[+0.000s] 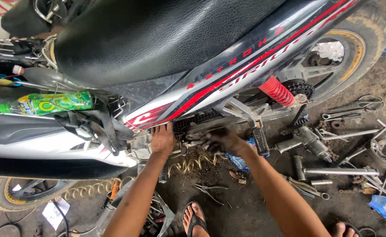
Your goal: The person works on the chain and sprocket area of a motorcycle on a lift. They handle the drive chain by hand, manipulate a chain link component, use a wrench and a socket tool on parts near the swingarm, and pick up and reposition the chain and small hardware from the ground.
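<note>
A person crouched beside a red, silver and black motorcycle (pixel 228 66) works under its side panel, where the drive chain (pixel 195 120) runs exposed just below the bodywork. The left hand (pixel 162 139) presses flat against the lower frame beside the chain, fingers curled up onto the metal and holding nothing loose. The right hand (pixel 223 141), dark with grease, is blurred; it sits against the chain run near the footpeg (pixel 260 139), and whether it grips a part or a tool cannot be told. A red shock spring (pixel 275 91) and the rear sprocket (pixel 302 90) stand just behind. Wrenches (pixel 346 115) and steel rods (pixel 333 171) litter the oily floor (pixel 254 206), with pliers (pixel 208 189) near the person's sandalled foot (pixel 194 219). Good practice here looks to be bracing with the left hand while the right hand works, fingers kept clear of the chain's links and sprocket teeth, and tools kept within reach.
</note>
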